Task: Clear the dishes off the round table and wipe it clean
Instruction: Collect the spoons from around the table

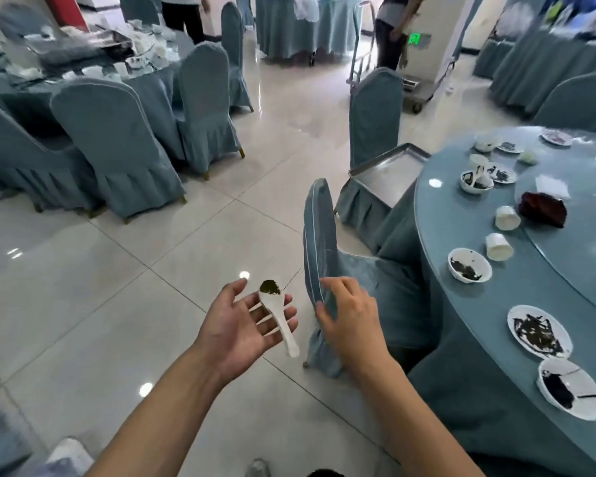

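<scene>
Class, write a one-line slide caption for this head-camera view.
Left hand carries a soiled white spoon while right hand touches a chair cover beside the round table.

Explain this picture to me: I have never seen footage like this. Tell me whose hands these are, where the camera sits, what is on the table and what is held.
There is no machine here. One camera sits on a person's head and looks down at their own bare hands. The left hand, palm up with fingers relaxed, carries a white spoon with dark green residue in its bowl. The right hand hovers open beside a covered chair, holding nothing. At right, the round table bears dirty bowls, a soiled plate and tipped white cups. A metal tray rests on another chair.
</scene>
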A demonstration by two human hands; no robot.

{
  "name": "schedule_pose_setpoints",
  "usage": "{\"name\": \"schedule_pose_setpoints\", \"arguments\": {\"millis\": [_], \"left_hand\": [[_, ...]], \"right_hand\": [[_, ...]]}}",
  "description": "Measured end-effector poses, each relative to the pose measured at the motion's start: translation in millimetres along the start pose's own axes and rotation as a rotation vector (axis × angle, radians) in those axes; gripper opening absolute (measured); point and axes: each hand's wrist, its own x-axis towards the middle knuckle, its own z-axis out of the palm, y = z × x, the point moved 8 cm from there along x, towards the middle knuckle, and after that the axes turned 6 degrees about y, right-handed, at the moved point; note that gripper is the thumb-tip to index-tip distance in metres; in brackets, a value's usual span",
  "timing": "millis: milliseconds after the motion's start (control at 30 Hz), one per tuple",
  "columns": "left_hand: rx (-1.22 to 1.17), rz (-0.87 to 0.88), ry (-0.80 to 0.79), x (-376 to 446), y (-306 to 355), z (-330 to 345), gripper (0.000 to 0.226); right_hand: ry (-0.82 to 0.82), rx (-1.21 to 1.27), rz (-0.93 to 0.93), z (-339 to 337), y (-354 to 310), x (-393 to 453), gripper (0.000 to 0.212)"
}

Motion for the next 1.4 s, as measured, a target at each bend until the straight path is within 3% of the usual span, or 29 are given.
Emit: {"name": "schedule_pose_setpoints", "arguments": {"millis": [300,667,1400], "left_hand": [[0.096,-0.076,-0.048,117,99,35,0.059],[0.235,-0.142,-0.121,269,198,143,0.057],[0.717,-0.449,-0.453,529,287,401,0.058]], "right_hand": [[0.055,-0.045,0.121,45,-2,126,0.035],[0.129,-0.061,0.268,76,45,309,0.038],[0.423,-0.143,0.833,65,177,533,0.035]]}}
